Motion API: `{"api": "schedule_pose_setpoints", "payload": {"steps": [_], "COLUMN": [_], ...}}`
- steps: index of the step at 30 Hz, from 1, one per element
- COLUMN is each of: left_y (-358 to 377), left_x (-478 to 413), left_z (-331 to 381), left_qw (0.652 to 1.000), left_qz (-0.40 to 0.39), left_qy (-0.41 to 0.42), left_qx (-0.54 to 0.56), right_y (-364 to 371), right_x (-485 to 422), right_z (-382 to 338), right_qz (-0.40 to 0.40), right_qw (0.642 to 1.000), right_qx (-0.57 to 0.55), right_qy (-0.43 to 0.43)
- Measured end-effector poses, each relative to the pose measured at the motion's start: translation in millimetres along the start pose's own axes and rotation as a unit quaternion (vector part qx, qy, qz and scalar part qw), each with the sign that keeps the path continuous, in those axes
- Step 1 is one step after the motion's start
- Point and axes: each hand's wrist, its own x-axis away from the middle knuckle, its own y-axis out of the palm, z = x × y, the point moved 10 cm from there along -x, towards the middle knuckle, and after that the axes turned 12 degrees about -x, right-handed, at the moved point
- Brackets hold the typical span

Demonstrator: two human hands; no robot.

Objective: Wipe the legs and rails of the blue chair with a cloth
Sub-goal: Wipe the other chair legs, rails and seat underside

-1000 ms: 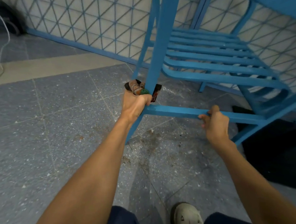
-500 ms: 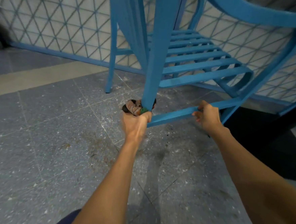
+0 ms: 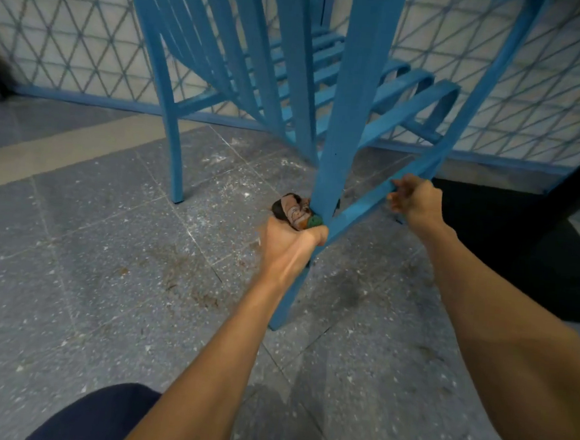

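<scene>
- Blue chair (image 3: pixel 292 65) stands straight ahead of my hands, and its near leg (image 3: pixel 339 137) is the part closest to me.
- My left hand (image 3: pixel 290 245) is clamped round a bunched cloth (image 3: pixel 294 210), pressing it against the near leg right where the side rail (image 3: pixel 361 209) joins.
- My right hand (image 3: pixel 417 201) sits further along that rail with its fingers curled over it. It is slightly blurred, so I can't judge how firm the hold is.
- My hands are apart, both on the chair, and the left one is nearer the leg.
- The leg's long axis runs steeply from high above down towards me, with its foot on the floor (image 3: pixel 107 258) below my left wrist. The rail slants up and to the right, away from the joint.
- As I read it, a stroke down the leg belongs to the left hand alone. A stroke along the rail would carry the cloth towards my right hand, which would have to give way.
- Further out, a rear leg (image 3: pixel 173 149) stands to the left, the speckled grey floor has a brownish stain, and a lattice-patterned wall (image 3: pixel 54 31) is behind.
</scene>
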Motion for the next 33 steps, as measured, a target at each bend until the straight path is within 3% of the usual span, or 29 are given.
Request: {"api": "schedule_pose_setpoints", "payload": {"steps": [3, 7, 12, 23, 29, 33], "left_y": [21.5, 54.6, 104.0, 196.2, 217.9, 201.6], "left_x": [6.4, 9.0, 15.0, 5.7, -3.5, -8.3], "left_z": [10.4, 28.5, 36.7, 81.6, 74.6, 52.3], "left_qw": [0.997, 0.988, 0.988, 0.98, 0.981, 0.986], "left_qz": [-0.058, -0.12, -0.104, -0.066, -0.138, -0.143], "left_qy": [0.026, 0.058, 0.073, 0.064, -0.004, -0.049], "left_qx": [-0.044, -0.077, -0.087, -0.177, -0.139, -0.069], "right_y": [-5.5, -18.1, -40.9, -95.2, -99.1, -95.5], "right_x": [6.0, 5.4, 10.6, 38.8, 50.9, 58.9], "right_z": [6.2, 28.8, 39.9, 63.4, 56.1, 26.8], "right_qz": [-0.059, -0.115, -0.144, -0.136, -0.104, -0.037], "right_qw": [0.998, 0.992, 0.988, 0.983, 0.988, 0.993], "right_qx": [0.022, -0.055, -0.037, -0.091, -0.108, -0.086], "right_qy": [-0.017, 0.027, 0.038, 0.085, 0.043, -0.065]}}
